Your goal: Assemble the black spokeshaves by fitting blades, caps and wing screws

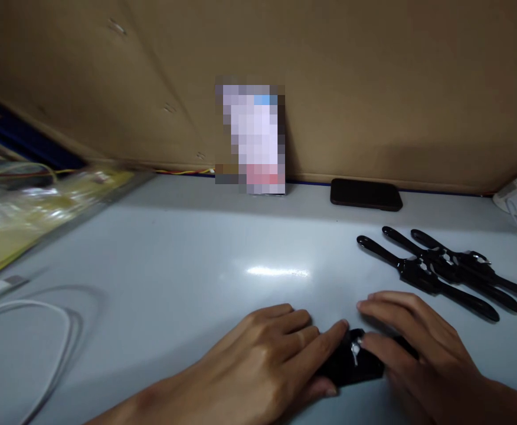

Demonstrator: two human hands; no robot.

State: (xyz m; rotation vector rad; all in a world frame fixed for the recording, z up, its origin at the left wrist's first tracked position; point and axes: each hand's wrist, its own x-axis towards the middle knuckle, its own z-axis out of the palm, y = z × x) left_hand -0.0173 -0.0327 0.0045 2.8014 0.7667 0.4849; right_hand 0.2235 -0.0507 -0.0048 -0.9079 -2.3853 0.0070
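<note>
Toward five o'clock in my head view, I have the black piece between both hands, low over the pale tabletop; the left hand pinches its nine o'clock end, index fingertip on the far edge and thumb at the near corner, the other fingers curled close together; the silver fitting on its upper face lies just past that index fingertip; the right hand comes in from three o'clock, its lowest visible fingertip at the fitting and the fingers above it spread off beyond the far edge; its thumb is hidden, so I cannot tell whether it pinches anything; taking the piece as the dial's centre, I see three black-handled tools overlapping between one and two o'clock, a dark phone-like slab at twelve, and a white cable at nine.
</note>
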